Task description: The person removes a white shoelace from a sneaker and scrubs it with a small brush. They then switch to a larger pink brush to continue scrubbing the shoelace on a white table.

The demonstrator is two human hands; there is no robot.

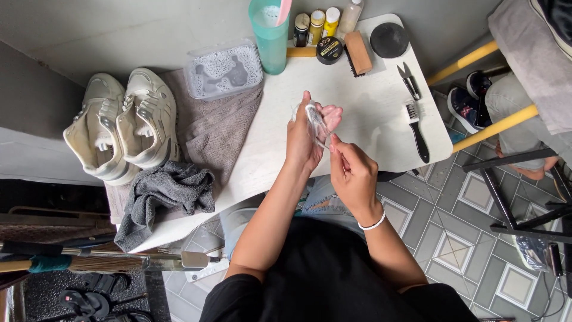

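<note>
A: Start close in. What are the hands doing?

B: The left hand is wrapped around a bunched white shoelace, and the right hand pinches a strand of it just below. The two hands nearly touch, above the near edge of the white table.

A: And on the table itself?

B: A crumpled grey cloth lies at the near left corner. Beyond it, a pair of white sneakers sits on a spread brown towel. To the right lie a black-handled brush and small scissors.

A: Further back?

B: A clear tub of foamy water, a teal tumbler, small bottles, a wooden brush and a round black lid, against a grey wall.

A: The floor?

B: Grey patterned tiles; another person's leg shows at the right.
</note>
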